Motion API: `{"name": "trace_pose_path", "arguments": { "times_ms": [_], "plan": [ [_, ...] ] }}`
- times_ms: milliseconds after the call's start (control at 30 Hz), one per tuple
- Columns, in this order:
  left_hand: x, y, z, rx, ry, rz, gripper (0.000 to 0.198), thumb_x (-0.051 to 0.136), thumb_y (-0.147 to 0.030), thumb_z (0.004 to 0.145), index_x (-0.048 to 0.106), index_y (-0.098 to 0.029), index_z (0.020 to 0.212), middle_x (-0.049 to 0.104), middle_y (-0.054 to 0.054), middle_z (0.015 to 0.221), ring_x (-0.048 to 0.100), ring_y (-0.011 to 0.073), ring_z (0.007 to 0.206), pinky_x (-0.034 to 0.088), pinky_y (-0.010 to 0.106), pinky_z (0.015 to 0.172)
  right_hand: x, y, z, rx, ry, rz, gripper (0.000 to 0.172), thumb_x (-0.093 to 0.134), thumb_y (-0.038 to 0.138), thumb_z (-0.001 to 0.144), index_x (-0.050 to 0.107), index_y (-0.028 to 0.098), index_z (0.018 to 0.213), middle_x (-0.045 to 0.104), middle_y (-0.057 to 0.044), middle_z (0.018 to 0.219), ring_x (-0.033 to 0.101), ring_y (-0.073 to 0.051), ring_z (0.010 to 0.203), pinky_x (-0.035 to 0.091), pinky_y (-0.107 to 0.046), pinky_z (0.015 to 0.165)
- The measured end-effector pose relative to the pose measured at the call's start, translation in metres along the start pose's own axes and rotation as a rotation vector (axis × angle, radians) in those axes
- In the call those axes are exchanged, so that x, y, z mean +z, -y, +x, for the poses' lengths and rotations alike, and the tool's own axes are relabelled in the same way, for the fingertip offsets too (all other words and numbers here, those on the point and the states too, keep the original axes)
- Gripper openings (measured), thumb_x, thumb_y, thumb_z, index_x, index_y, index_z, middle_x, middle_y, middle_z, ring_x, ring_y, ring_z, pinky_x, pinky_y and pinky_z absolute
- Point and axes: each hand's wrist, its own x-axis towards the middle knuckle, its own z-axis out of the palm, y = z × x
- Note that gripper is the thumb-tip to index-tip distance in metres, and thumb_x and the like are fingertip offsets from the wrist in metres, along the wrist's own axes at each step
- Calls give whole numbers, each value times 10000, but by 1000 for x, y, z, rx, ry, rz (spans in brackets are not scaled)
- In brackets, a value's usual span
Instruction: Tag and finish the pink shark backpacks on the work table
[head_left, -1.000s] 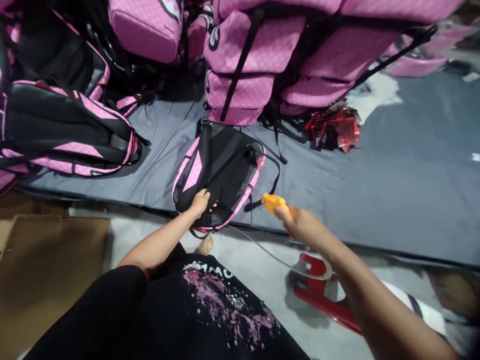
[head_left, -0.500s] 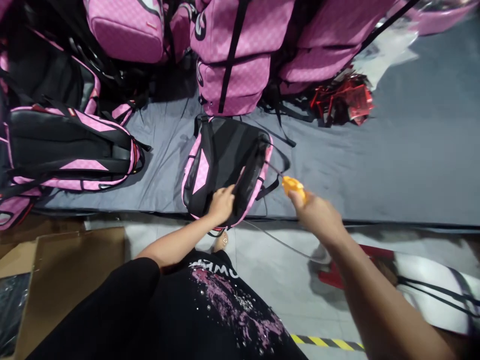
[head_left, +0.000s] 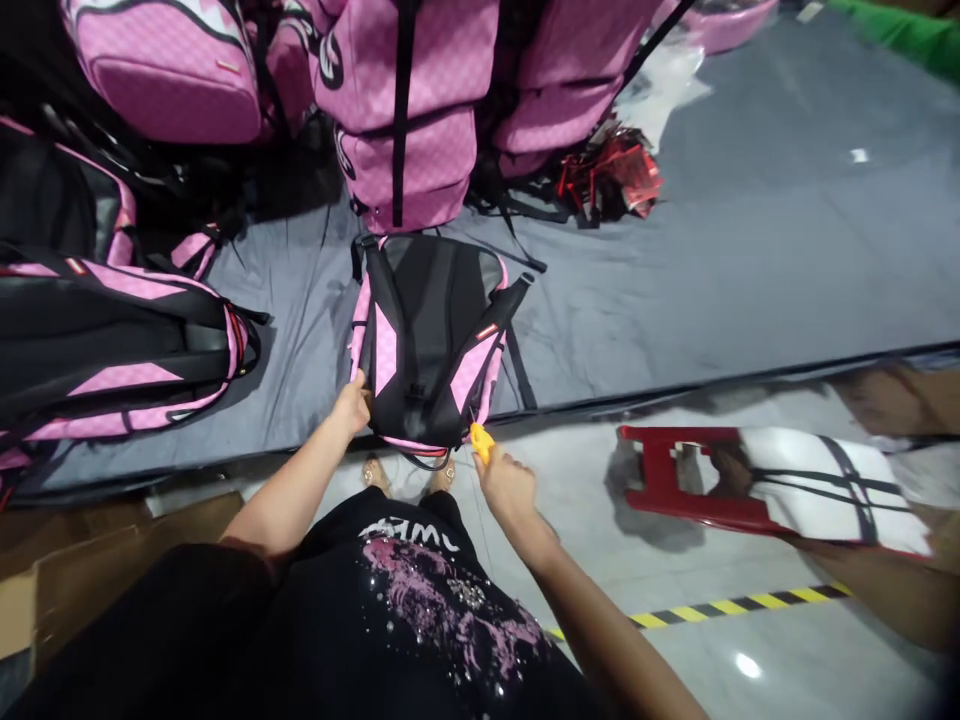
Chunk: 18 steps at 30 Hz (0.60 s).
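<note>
One bare right hand (head_left: 511,490) is closed round a small yellow-handled tool (head_left: 481,443), its thin tip at the lower right edge of a pink-and-black backpack with padded straps (head_left: 431,310); I can't tell whether the tip touches. The left hand (head_left: 351,405), well apart, is at the lower left edge, its fingers partly hidden, so I can't say if it pinches or merely steadies. The backpack lies straps up at the front of a grey cloth-covered worktop (head_left: 750,270), mid-frame. I'd judge the step as working the tool around that lower right strap end; the next move seems to call for a firm left hand and a careful tip. Farther out, I see a black pack with pink trim (head_left: 120,340) at left, bulky pink bags (head_left: 450,60) at upper centre, and crumpled shiny red wrappers (head_left: 634,175) right of them.
</note>
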Motion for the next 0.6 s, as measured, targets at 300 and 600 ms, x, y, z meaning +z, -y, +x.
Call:
{"name": "trace_pose_path", "arguments": {
  "times_ms": [300,600],
  "plan": [
    [10,2,13,-191,397,-134,898,220,-751,902,569,-18,1286,733,216,999,705,323,1008,520,483,951,14,0,31,78,-82,47,360,374,420,1024,530,96,1024,678,-127,771,698,-242,732,334,-294,575],
    [11,-4,23,-121,576,-221,1090,191,-881,794,509,-9,1365,695,242,1142,617,369,1181,438,566,1040,-5,-16,25,115,-50,112,353,354,421,1030,537,119,1047,687,-93,737,660,-182,642,217,-282,544]
  ]
}}
